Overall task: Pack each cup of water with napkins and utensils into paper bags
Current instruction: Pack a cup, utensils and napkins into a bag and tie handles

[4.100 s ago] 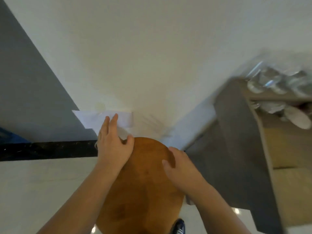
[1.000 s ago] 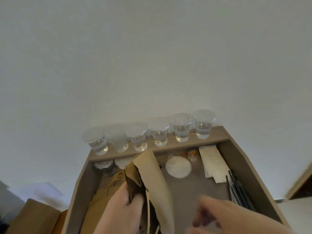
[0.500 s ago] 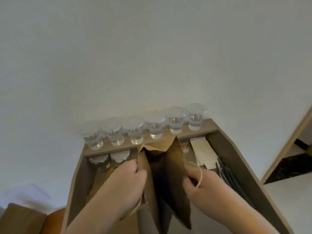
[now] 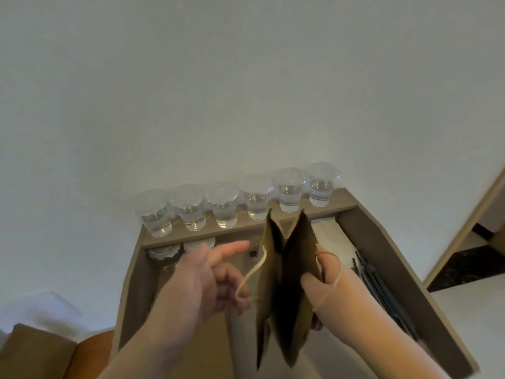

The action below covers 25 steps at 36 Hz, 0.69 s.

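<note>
Right hand point(image 4: 336, 283) grips the open bag point(image 4: 300, 253) by its right wall, centre frame; left hand point(image 4: 196, 280) beside its left edge, hold unclear; cups point(image 4: 257, 205) behind.

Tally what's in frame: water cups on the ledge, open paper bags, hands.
Cups of water on ledge: 6
Open paper bag: 1
Hands, left hand and right hand: 2
Total: 9
</note>
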Each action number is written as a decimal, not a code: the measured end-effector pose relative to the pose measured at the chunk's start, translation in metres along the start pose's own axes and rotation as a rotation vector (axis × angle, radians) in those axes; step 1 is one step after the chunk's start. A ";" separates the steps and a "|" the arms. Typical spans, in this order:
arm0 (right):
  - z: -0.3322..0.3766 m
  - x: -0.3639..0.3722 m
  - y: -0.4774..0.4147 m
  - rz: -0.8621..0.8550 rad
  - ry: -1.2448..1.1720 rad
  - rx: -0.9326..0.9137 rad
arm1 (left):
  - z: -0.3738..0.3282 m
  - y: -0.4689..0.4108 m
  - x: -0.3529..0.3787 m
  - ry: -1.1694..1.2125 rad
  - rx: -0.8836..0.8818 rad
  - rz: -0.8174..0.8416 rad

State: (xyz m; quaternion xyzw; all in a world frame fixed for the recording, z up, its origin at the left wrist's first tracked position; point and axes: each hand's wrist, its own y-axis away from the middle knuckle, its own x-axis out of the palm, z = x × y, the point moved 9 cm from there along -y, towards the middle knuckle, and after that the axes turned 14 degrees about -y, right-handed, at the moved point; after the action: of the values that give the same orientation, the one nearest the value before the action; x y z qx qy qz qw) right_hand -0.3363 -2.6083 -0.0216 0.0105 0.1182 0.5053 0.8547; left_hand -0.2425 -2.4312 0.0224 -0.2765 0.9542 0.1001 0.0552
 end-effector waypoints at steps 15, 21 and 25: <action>0.018 0.000 0.006 0.019 0.327 -0.069 | 0.026 -0.017 0.037 -0.430 -0.071 -0.119; 0.015 0.008 0.006 0.088 0.364 0.006 | 0.028 -0.019 0.029 -0.826 -0.043 -0.276; 0.012 0.004 0.007 0.138 0.405 0.070 | 0.041 -0.029 0.024 -0.885 -0.103 -0.247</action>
State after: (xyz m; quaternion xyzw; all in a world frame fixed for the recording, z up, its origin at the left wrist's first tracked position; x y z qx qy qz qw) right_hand -0.3379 -2.5998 -0.0097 -0.0536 0.3039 0.5498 0.7762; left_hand -0.2449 -2.4588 -0.0259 -0.3210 0.7925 0.2486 0.4551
